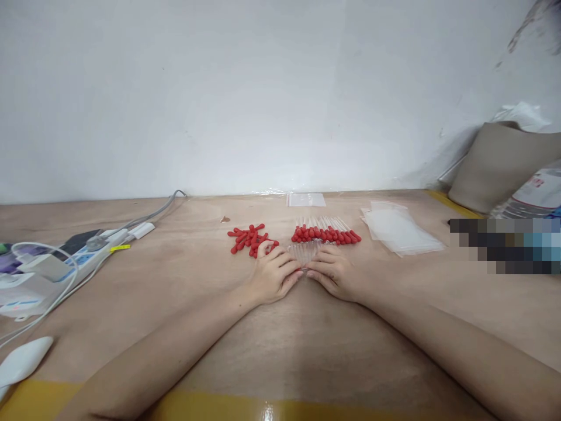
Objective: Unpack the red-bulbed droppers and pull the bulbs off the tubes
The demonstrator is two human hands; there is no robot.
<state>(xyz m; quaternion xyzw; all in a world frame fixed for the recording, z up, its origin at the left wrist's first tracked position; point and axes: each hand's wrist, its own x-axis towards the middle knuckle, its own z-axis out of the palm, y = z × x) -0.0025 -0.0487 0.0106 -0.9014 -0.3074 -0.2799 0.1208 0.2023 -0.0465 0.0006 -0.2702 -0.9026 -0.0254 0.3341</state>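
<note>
My left hand (277,273) and my right hand (333,272) meet at the middle of the table, fingertips pinched together. A speck of red shows at the left fingertips, seemingly a rubber dropper bulb. What the right fingers pinch is hidden. Clear thin dropper tubes (303,252) lie side by side just beyond and between both hands. Close to the left fingers is a loose pile of red rubber bulbs (246,238). Beyond the right hand, droppers (326,233) lie in a row, their red bulbs towards me and clear stems pointing at the wall.
Clear plastic bags (401,229) are stacked at the right, and another small bag (305,200) lies by the wall. A power strip (83,260) with cables and a white object (25,361) occupy the left. A grey-brown container (499,166) and a plastic bottle (537,190) stand far right.
</note>
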